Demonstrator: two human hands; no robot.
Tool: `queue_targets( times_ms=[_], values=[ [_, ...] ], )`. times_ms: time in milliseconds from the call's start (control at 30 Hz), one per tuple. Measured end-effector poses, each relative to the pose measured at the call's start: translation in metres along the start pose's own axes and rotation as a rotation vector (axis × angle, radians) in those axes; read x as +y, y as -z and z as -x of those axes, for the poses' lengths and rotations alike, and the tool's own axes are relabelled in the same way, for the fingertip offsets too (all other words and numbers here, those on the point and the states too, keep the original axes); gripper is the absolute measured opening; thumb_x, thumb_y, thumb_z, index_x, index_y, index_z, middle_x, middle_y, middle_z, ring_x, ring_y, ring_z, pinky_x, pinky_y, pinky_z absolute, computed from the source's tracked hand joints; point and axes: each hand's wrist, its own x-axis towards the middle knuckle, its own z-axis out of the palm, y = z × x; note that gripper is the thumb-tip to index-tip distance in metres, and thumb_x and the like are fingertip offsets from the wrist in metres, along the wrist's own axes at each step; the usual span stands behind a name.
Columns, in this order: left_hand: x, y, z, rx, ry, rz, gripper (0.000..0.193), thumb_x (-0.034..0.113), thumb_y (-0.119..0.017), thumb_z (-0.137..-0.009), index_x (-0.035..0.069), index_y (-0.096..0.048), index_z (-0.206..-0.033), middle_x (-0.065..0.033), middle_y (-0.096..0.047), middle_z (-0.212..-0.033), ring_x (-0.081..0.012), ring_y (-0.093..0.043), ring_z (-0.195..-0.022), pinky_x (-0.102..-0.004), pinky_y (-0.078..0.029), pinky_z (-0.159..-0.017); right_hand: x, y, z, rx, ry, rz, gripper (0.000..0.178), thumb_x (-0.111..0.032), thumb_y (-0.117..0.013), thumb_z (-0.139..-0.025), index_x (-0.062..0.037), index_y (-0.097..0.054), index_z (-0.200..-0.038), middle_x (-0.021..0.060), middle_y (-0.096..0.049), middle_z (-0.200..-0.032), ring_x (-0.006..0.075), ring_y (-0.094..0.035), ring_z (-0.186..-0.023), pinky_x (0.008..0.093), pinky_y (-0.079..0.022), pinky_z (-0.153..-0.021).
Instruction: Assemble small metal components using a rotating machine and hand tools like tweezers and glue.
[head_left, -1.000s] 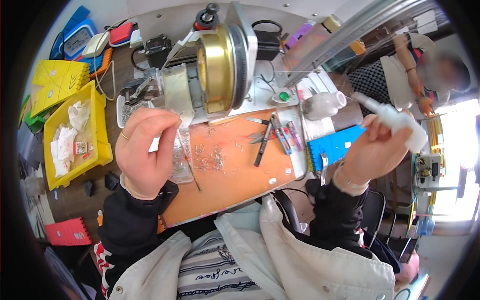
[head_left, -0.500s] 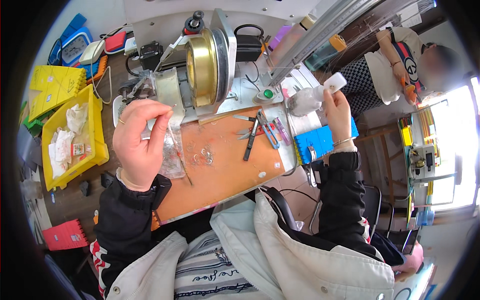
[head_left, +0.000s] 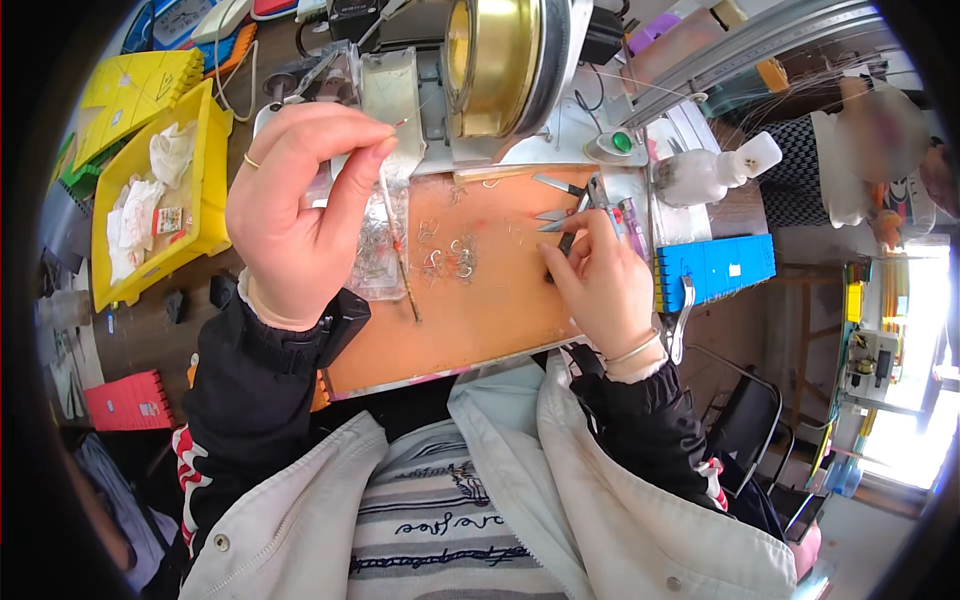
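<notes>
My left hand is raised over the left end of the orange work board. It pinches a thin rod between thumb and fingers, and the rod hangs down toward the board. My right hand rests on the board's right side, with its fingers closed around dark-handled pliers. Small bent wire pieces lie between the two hands. A clear bag of metal bits sits under my left hand.
A white squeeze bottle lies at the far right beside a blue box. A brass spool stands behind the board. Yellow bins are at the left. Another person sits at the upper right.
My right hand has let go of the white bottle at the far right and come down onto the pliers on the board. My left hand still holds the rod in about the same place.
</notes>
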Motion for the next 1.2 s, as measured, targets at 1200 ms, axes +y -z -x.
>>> queue_targets(
  times_ms=[1200],
  values=[
    [-0.003, 0.008, -0.003, -0.195, -0.091, 0.039, 0.027, -0.009, -0.072, -0.078, 0.003, -0.063, -0.1, -0.0145, -0.065, -0.108, -0.0268, -0.069, -0.086, -0.0338, -0.056, -0.074, -0.038, 0.036, -0.01, 0.161, 0.394, -1.641, 0.042, -0.045, -0.043, -0.105, -0.0101, -0.048, -0.08, 0.0038, -0.05, -0.055, 0.0124, -0.043, -0.038, 0.0242, -0.039, -0.036]
  ],
)
